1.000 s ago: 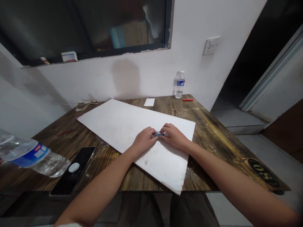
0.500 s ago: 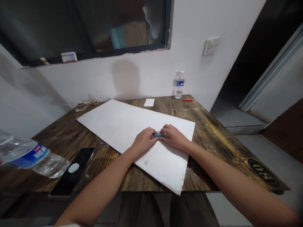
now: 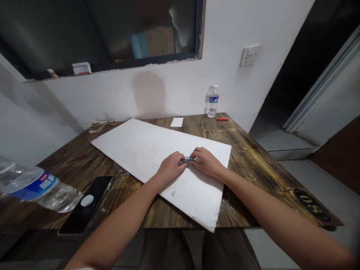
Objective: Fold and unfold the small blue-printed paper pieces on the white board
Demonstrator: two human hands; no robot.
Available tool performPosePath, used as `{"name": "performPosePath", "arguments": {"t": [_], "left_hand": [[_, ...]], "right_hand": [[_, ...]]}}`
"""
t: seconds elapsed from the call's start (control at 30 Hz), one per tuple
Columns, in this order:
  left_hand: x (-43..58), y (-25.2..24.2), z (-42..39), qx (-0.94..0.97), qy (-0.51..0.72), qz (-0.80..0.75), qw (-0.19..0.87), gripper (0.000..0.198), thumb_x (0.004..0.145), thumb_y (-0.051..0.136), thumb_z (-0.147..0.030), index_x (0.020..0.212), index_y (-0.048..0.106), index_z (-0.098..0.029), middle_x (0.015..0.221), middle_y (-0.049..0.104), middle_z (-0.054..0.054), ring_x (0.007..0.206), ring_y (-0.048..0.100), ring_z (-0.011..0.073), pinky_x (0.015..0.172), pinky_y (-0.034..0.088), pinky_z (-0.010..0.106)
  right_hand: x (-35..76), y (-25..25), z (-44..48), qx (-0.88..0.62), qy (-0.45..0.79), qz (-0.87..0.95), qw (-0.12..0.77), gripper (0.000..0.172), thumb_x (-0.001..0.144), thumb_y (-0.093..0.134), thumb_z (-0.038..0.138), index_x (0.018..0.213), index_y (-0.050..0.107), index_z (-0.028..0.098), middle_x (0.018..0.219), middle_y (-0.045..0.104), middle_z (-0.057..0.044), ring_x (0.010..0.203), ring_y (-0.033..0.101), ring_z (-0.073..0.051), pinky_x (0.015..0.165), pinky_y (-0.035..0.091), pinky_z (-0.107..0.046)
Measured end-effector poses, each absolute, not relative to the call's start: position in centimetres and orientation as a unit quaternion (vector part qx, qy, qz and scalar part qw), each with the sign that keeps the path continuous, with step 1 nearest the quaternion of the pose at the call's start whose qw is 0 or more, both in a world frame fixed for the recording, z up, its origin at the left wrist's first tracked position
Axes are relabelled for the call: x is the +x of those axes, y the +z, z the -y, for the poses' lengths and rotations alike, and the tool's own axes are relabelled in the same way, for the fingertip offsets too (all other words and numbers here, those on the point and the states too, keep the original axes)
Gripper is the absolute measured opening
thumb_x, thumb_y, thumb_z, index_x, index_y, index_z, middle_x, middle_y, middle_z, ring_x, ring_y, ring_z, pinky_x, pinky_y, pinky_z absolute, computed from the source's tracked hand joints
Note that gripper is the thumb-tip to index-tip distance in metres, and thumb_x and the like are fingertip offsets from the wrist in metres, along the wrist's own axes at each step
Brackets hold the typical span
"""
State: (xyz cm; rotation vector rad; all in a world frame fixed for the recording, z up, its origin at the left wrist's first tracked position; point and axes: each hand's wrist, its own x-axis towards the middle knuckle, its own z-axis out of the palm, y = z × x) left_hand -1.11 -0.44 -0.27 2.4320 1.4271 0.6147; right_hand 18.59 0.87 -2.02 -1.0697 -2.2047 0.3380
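Over the white board [image 3: 135,146], my left hand [image 3: 172,165] and my right hand [image 3: 206,162] face each other with bent fingers. Between their fingertips is a small, dark blue, thin object [image 3: 188,160], one end in each hand. It is too small and too covered by fingers for me to name its kind. A bit of lighter blue and white shows just behind it. Both hands are closed on this object, low above the board or resting on it.
A phone [image 3: 87,204] with a white disc lies left, beside a large water bottle [image 3: 42,185] on its side. At the back are a small bottle [image 3: 213,101], a red stick [image 3: 222,119], a white card [image 3: 177,122] and a coiled cable [image 3: 102,125]. The wooden table [image 3: 258,187] carries crumbs.
The blue object has tilted slightly, its right end now a little higher. Both hands hold nearly the same place and keep their grip. The view has shifted very slightly.
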Motion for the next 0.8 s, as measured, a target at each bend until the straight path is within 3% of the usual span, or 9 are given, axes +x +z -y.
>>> {"name": "performPosePath", "arguments": {"t": [0.37,0.8], "left_hand": [[-1.03,-0.20,0.52,0.835,0.224,-0.488,0.122,0.008,0.083,0.060,-0.028,0.083,0.059,-0.020,0.089,0.059,0.002,0.080,0.056,0.0167,0.068,0.042,0.029],[-0.98,-0.10,0.62,0.835,0.203,-0.497,0.120,0.005,0.081,0.059,-0.025,0.081,0.058,-0.020,0.088,0.059,0.002,0.081,0.056,0.0175,0.069,0.043,0.030]], "right_hand": [[18.57,-2.12,-0.82,-0.418,0.135,0.849,0.295,0.012,0.083,0.069,0.028,0.089,0.067,0.019,0.091,0.062,-0.007,0.088,0.054,-0.021,0.077,0.042,-0.032],[18.53,-1.86,-0.76,-0.414,0.131,0.844,0.315,0.003,0.082,0.067,0.021,0.083,0.066,0.018,0.088,0.062,-0.006,0.087,0.053,-0.020,0.077,0.041,-0.031]]}}
